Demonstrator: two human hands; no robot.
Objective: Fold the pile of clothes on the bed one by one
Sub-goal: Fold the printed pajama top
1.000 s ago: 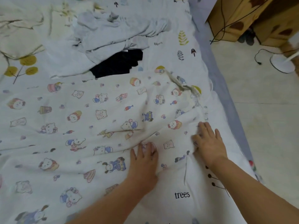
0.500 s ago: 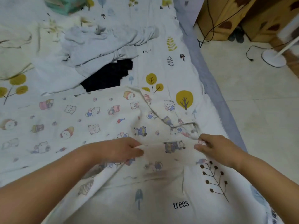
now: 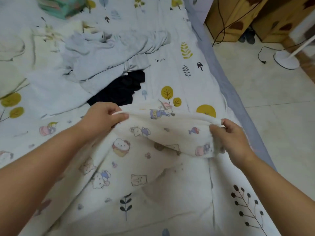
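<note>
A white garment with cartoon animal prints (image 3: 136,160) lies spread across the near part of the bed. My left hand (image 3: 102,118) pinches its raised edge at the left, and my right hand (image 3: 228,138) grips the same edge at the right. The edge is lifted off the bed and stretched between both hands, folding over the rest of the garment. Behind it a pile of pale grey clothes (image 3: 105,53) lies crumpled, with a black garment (image 3: 121,89) partly tucked under it.
The bed (image 3: 192,77) has a white sheet printed with trees and leaves; its grey edge runs down the right side. A green folded item (image 3: 59,5) lies at the far end. On the tiled floor at right stand a fan base (image 3: 286,60), cables and a wooden cabinet (image 3: 242,16).
Both hands went from pressing flat on the printed garment to pinching its edge, then lifted it and carried it away from me and to the left, folding the cloth over.
</note>
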